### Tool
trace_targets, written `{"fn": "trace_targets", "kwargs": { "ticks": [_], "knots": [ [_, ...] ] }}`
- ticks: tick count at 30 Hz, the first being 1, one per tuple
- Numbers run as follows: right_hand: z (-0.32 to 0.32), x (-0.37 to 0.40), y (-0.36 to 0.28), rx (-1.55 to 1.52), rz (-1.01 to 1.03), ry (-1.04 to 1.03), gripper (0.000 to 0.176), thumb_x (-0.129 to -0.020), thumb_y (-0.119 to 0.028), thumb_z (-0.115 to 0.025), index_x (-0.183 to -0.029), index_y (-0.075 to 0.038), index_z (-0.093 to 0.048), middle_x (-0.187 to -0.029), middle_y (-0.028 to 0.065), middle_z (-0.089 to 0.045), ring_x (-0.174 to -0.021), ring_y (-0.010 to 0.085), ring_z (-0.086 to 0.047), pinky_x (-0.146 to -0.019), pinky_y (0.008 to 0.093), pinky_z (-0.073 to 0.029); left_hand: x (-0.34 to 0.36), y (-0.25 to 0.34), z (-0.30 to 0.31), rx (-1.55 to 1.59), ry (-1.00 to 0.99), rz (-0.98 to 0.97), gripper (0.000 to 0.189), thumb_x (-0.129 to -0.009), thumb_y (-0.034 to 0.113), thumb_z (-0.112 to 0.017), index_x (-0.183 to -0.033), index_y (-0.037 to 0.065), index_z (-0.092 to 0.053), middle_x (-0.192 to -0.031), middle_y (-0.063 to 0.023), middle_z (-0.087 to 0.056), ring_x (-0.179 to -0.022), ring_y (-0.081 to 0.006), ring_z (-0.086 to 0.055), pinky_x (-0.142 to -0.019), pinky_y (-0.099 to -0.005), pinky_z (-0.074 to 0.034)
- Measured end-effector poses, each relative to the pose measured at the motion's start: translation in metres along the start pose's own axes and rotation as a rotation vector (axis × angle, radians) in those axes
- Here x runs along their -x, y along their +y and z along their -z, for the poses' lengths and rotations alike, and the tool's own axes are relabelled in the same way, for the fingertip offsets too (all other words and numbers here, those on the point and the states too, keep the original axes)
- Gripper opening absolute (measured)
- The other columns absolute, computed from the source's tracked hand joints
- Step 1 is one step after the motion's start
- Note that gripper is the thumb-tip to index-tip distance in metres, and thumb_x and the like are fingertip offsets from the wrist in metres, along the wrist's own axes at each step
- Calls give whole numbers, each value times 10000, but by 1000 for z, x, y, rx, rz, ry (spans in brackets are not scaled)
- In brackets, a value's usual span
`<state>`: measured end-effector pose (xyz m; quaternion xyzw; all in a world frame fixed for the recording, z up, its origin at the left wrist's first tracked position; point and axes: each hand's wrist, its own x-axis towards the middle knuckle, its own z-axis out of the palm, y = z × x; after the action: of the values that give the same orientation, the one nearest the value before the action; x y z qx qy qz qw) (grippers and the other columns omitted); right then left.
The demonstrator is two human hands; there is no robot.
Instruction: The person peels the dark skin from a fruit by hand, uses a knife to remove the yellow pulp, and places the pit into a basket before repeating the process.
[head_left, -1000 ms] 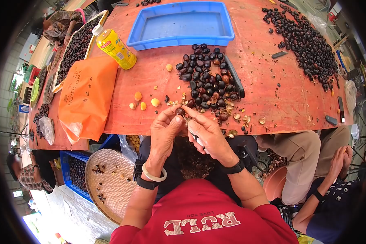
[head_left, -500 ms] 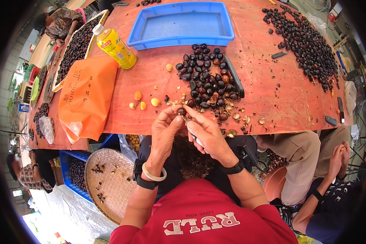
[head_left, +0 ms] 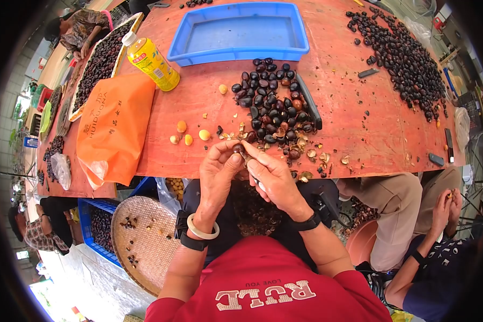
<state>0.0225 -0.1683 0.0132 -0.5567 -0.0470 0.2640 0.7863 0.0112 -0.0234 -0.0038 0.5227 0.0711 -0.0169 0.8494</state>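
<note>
My left hand [head_left: 218, 166] pinches a dark brown nut [head_left: 238, 147] between thumb and fingertips at the table's front edge. My right hand [head_left: 272, 174] is closed around a small tool [head_left: 261, 185], mostly hidden by the fingers, with its upper end against the nut. Just beyond my hands lies a pile of dark nuts [head_left: 271, 102], with broken shell pieces [head_left: 312, 154] at its near side. Several peeled yellow kernels [head_left: 204, 134] rest on the red table [head_left: 198, 107] to the left.
A blue tray [head_left: 239, 56] stands behind the pile. An orange bag [head_left: 115, 126] and a yellow bottle [head_left: 154, 64] are at left. More dark nuts [head_left: 402, 64] spread at right. A woven tray [head_left: 147, 236] sits below left. A co-worker's hands [head_left: 446, 206] show at right.
My right fingers and the tool have shifted slightly against the nut, which is turned a little. My left hand has barely moved.
</note>
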Motion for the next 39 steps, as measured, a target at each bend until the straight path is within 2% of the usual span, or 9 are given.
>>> {"fn": "trace_targets", "kwargs": {
  "ticks": [4, 14, 22, 28, 29, 31, 35, 36, 39],
  "knots": [
    [-5, -2, 5, 70, 91, 77, 409, -945, -141, -472, -1345, -64, -426, -709, -47, -473, -620, 29, -420, -529, 164, -368, 0, 1, -1, 21, -4, -5, 301, -891, 117, -586, -1155, 9, -488, -1009, -55, -588, -873, -111, -585, -765, -244, -508],
    [-9, -7, 14, 168, 175, 119, 398, -938, -123, -481, -1330, -65, -448, -721, -36, -484, -620, 34, -433, -537, 172, -377, -4, -10, 4, 147, 54, 30, 307, -900, 141, -576, -1167, 18, -489, -1005, -52, -576, -879, -114, -574, -782, -268, -499],
    [-18, 4, 19, -19, 110, 109, 387, -946, -143, -466, -1330, -97, -459, -657, -33, -443, -576, 13, -391, -487, 154, -339, 10, -11, 2, 130, 49, -28, 296, -900, 140, -575, -1151, 13, -484, -985, -44, -571, -815, -105, -563, -730, -248, -494],
    [-23, 37, -4, 81, 6, -8, 391, -941, -160, -481, -1321, -72, -465, -650, -23, -462, -565, 13, -389, -477, 157, -342, 44, -1, -6, 143, 80, -51, 283, -899, 149, -578, -1131, 8, -494, -936, -36, -593, -759, -100, -568, -640, -230, -490],
    [-25, 41, 1, 90, 12, -7, 391, -941, -160, -481, -1321, -72, -465, -650, -23, -462, -565, 13, -389, -477, 157, -342, 51, 0, -9, 125, 84, -81, 275, -900, 153, -576, -1123, 10, -499, -930, -37, -599, -742, -100, -568, -611, -227, -487],
    [-31, 49, 14, 223, 288, 79, 382, -937, -155, -486, -1309, -66, -479, -661, -19, -481, -544, 22, -385, -473, 171, -350, 61, -9, -13, 166, 81, -109, 269, -902, 155, -574, -1118, 11, -504, -940, -40, -600, -736, -96, -568, -600, -226, -482],
    [-38, 71, 20, 128, 233, 116, 374, -939, -157, -483, -1302, -63, -486, -656, -23, -479, -506, 21, -378, -443, 172, -341, 82, -14, -23, 263, 28, -137, 264, -902, 160, -575, -1110, 11, -512, -949, -38, -601, -737, -83, -563, -588, -214, -468],
    [-39, 77, 20, 133, 237, 121, 374, -939, -157, -483, -1302, -63, -486, -656, -23, -479, -506, 21, -378, -443, 172, -341, 87, -14, -25, 290, 50, -124, 274, -883, 143, -606, -1094, -11, -522, -912, -41, -597, -645, -79, -523, -564, -193, -441],
    [-45, 89, 22, -17, 153, 126, 367, -949, -183, -470, -1298, -71, -489, -634, -21, -471, -438, 15, -381, -376, 165, -320, 100, -17, -24, 274, 30, -156, 275, -884, 131, -602, -1106, -11, -523, -940, -49, -600, -708, -86, -549, -625, -199, -465]
  ]
}}
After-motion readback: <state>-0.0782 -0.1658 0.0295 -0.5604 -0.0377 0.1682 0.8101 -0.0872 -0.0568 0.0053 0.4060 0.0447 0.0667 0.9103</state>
